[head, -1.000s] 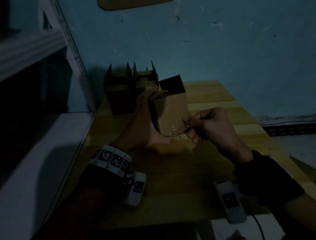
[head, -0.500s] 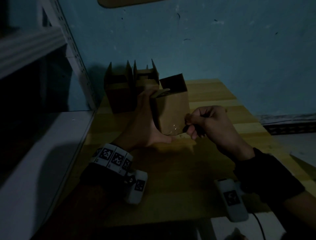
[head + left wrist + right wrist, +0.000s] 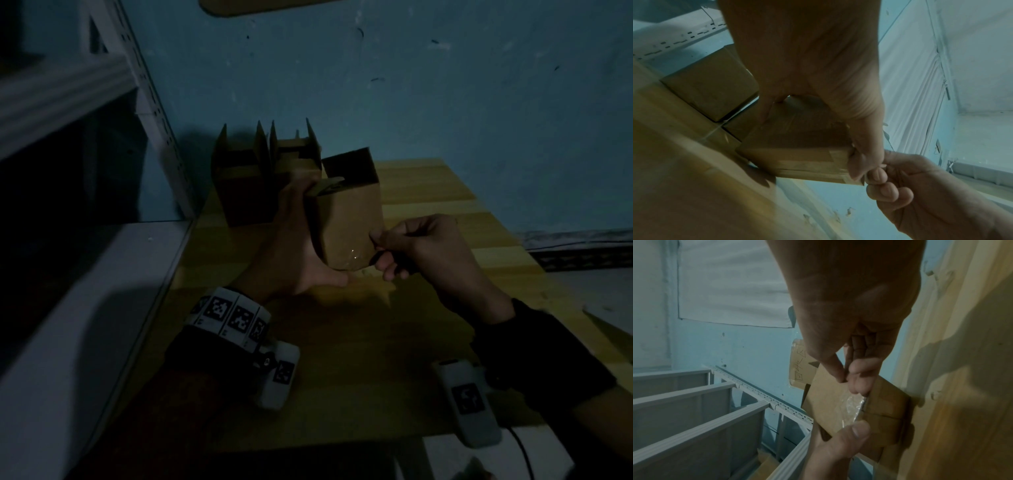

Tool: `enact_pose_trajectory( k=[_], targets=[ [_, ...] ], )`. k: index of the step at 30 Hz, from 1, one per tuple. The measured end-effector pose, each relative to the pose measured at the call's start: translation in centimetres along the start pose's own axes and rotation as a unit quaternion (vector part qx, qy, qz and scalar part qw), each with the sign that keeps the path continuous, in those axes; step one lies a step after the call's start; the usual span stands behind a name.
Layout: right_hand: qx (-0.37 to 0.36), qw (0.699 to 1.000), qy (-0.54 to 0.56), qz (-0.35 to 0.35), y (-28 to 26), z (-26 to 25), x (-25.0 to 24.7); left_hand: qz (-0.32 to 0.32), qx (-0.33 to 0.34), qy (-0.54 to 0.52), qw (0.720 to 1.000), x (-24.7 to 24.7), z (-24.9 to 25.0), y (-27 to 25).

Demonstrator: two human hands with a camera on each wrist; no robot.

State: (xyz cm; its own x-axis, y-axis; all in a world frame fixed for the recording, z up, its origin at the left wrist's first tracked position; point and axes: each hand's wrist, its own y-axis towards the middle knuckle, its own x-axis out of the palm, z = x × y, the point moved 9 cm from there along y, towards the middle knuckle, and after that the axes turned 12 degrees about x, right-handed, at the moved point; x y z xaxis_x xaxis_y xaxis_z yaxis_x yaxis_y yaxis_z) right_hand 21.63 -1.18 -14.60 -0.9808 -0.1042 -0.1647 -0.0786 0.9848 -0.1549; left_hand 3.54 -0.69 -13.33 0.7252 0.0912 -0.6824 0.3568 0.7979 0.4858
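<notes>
Got the small cardboard box in the grip of the left hand, lifted off the worktop and tilted a bit. Pinching some clear tape at its lower edge in the grip of the right hand. Open on top, too dark to see what's inside. Two more open boxes parked behind by the wall, insides dark too.

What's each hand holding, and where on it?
Left hand grips the cardboard box by its side and bottom; right hand pinches its lower right edge, at the clear tape.
</notes>
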Motion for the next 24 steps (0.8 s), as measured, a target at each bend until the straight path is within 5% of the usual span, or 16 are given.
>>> enact_pose_trajectory(
  k=[24],
  targets=[
    [-0.015, 1.000, 0.005, -0.001, -0.1, -0.2, 0.2, 0.019, -0.046, -0.094, 0.994, -0.6, -1.9, -0.4]
  ],
)
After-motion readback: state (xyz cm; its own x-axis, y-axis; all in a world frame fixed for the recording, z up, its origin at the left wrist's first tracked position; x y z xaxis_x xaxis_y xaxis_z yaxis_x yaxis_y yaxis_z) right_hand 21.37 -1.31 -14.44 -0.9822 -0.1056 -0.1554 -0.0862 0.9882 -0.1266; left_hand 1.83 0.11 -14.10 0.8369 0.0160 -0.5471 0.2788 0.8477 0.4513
